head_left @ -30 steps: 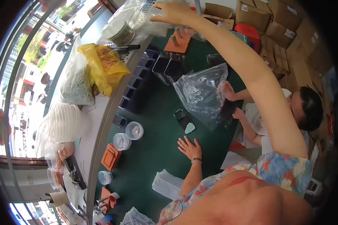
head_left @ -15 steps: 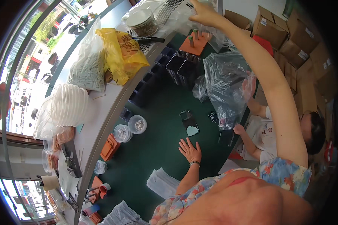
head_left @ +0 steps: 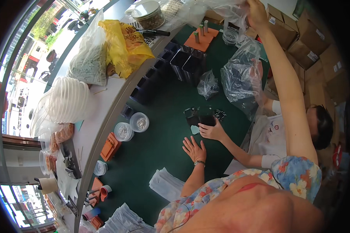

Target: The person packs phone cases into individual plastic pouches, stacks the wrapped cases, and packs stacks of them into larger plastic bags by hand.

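My left hand [head_left: 194, 149], with a band on its wrist, lies flat on the dark green tabletop [head_left: 163, 143], fingers spread and nothing under them that I can see. Raised at the top right, my right hand [head_left: 256, 14] is closed on a clear plastic bag [head_left: 231, 9], which stretches leftward over the shelf end. Just beyond my left fingertips, a co-worker's hand [head_left: 212, 130] holds a black phone-like slab [head_left: 207, 120]. A dark phone [head_left: 191, 115] is beside it, partly covered. A pile of small black and white pieces [head_left: 220, 115] lies close by.
The co-worker's large clear bag [head_left: 241, 73] is at the right edge. Black baskets [head_left: 186, 64] and an orange block with pegs [head_left: 200, 39] stand at the far side. Tubs of small parts [head_left: 139, 122] line the raised shelf [head_left: 105, 105]. Cartons [head_left: 282, 27] are stacked right.
My right hand has moved right, drawing the clear bag along. The co-worker's lower hand has left their bag and come to the phone. Their bag has shifted right. My left hand stays flat.
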Action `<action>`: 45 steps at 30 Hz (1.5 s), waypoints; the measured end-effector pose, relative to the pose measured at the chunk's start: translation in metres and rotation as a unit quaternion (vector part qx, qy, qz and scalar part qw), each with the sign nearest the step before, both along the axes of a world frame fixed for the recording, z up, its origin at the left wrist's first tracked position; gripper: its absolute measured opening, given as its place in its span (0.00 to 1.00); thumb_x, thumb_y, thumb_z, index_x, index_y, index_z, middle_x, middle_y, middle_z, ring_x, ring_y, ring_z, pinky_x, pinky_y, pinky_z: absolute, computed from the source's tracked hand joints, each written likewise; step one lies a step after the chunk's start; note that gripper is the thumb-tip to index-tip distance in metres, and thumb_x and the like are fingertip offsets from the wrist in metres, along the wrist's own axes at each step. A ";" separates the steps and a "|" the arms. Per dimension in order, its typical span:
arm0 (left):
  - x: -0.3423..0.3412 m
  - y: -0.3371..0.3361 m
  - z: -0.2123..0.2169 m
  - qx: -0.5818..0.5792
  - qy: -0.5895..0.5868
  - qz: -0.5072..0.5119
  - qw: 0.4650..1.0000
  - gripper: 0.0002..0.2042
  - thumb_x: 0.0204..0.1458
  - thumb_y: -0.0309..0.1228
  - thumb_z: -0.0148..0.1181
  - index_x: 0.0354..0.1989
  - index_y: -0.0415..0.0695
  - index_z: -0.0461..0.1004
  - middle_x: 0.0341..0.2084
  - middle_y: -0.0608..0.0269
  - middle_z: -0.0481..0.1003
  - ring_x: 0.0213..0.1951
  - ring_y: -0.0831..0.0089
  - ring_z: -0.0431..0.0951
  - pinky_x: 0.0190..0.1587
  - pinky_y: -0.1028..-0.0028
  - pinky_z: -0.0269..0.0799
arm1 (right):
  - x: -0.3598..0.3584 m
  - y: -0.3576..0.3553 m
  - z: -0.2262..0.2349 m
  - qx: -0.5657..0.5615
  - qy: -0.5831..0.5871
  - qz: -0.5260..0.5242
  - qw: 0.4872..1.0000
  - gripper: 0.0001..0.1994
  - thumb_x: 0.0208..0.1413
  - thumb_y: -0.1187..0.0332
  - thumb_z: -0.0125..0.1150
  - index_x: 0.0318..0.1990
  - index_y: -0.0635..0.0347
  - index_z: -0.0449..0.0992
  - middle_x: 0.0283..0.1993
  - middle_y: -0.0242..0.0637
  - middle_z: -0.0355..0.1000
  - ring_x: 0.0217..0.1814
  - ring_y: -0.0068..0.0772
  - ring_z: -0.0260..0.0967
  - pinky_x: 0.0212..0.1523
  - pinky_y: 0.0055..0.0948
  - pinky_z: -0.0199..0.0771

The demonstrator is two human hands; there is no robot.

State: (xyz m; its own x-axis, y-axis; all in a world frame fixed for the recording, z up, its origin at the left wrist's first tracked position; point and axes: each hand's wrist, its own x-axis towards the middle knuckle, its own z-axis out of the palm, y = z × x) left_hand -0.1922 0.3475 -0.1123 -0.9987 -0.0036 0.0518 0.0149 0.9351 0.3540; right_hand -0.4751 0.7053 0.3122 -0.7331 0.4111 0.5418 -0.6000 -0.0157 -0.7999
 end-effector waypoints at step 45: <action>-0.250 0.116 0.379 0.073 0.388 -0.410 0.822 0.06 0.51 0.28 0.59 0.36 0.42 0.72 0.35 0.59 0.74 0.45 0.58 0.73 0.56 0.59 0.63 | 0.192 -0.130 -0.379 0.910 -0.033 -0.410 -0.055 0.06 0.57 0.76 0.58 0.40 0.65 0.70 0.39 0.29 0.62 0.41 0.14 0.58 0.46 0.16 0.59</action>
State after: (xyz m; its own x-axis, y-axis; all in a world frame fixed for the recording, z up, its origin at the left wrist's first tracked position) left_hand -0.4423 0.4633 0.2671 -0.3354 0.5909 0.7337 0.8932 0.4471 0.0482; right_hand -0.2826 0.5749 -0.0665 -0.9304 -0.3280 0.1634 0.1991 -0.0781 0.9769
